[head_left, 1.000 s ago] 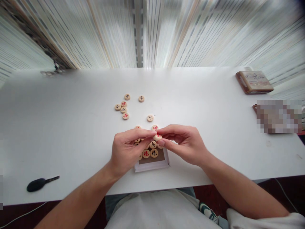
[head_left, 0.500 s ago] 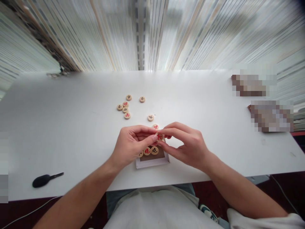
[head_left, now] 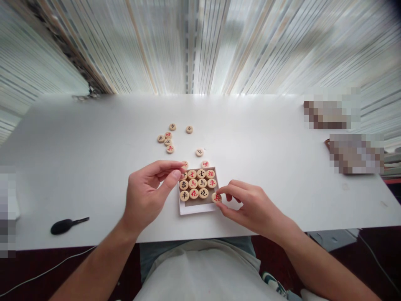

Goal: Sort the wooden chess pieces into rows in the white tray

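Observation:
A shallow white box (head_left: 200, 209) holds rows of round wooden Chinese chess pieces with red and black characters, such as a black-marked piece (head_left: 203, 193). My right hand (head_left: 250, 200) pinches a red-marked Chinese chess piece (head_left: 216, 197) at the box's right wall. Over the box's left rim, my left hand (head_left: 150, 192) has its fingers stretched out and its thumb apart from them. Its fingertips partly cover a red-marked piece (head_left: 186, 164) just behind the box; whether they touch it I cannot tell. Another red-marked piece (head_left: 205, 164) lies at the back rim.
Several loose pieces (head_left: 168, 142) lie farther back on the white table (head_left: 109, 167). A black brush-shaped object (head_left: 62, 226) rests at the left front. Two blurred-out objects, the nearer one brown (head_left: 354, 154), are at the right. Striped blinds (head_left: 203, 50) hang behind the table.
My hands have parted. The left hand let go of the piece and moved left; the right hand carried it right and down to the box's right wall. More of the box shows.

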`<state>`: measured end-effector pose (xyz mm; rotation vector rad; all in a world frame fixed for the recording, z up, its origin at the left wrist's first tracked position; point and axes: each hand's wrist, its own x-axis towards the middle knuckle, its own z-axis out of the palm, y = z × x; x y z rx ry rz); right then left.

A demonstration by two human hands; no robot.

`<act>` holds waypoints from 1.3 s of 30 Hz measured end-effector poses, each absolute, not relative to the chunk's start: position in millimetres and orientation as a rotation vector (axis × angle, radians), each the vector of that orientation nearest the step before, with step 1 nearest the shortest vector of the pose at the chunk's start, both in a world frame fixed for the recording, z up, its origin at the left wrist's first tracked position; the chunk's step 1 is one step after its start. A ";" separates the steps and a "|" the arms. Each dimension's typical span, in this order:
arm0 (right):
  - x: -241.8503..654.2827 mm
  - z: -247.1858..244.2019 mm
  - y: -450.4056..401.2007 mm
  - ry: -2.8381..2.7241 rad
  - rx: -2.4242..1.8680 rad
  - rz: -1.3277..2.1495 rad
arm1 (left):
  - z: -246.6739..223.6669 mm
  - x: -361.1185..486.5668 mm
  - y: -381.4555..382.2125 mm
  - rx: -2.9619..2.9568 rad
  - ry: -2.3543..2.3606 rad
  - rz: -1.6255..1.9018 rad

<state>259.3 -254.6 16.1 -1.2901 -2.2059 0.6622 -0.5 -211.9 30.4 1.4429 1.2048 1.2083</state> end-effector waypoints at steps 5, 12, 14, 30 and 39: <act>256.6 4.5 -251.0 -2.272 -1.348 0.675 | 13.4 -13.3 -224.2 1.476 1.360 1.260; 254.0 0.3 -252.4 -2.337 -1.422 0.554 | -2.7 -20.6 -232.6 1.519 1.439 1.227; 253.2 0.0 -254.4 -2.339 -1.425 0.515 | -5.5 -21.6 -232.7 1.517 1.446 1.230; 246.8 -0.5 -257.1 -2.369 -1.419 0.367 | -13.5 -24.8 -233.2 1.472 1.467 1.194; 255.9 16.1 -250.6 -2.288 -1.372 0.474 | -8.7 -26.3 -228.9 1.497 1.469 1.187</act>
